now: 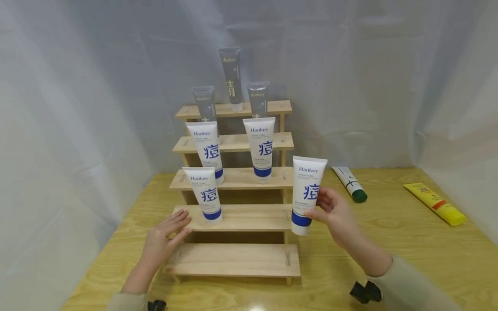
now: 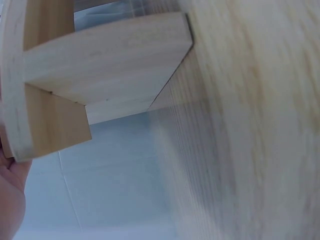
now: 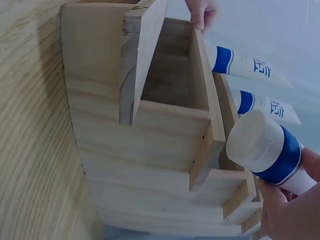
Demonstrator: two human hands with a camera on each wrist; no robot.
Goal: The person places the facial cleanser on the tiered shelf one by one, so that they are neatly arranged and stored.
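Observation:
My right hand (image 1: 340,218) pinches a white tube (image 1: 309,181) with a blue band near its cap. The tube stands upright by the right end of the wooden stepped stand (image 1: 241,259), cap down and above the table. In the right wrist view, its white cap (image 3: 247,140) overlaps the step edges. My left hand (image 1: 165,237) rests at the left end of the second step from the bottom, fingers fairly straight on the board, thumb by its front edge. Beside it on that step stands a matching white tube (image 1: 204,192).
Two more white tubes (image 1: 260,147) stand on the middle step. Grey tubes (image 1: 232,75) occupy the upper steps, partly hidden. On the table to the right lie a white tube with a green cap (image 1: 350,183) and a yellow tube (image 1: 433,203). Pale sheeting (image 1: 350,86) hangs behind.

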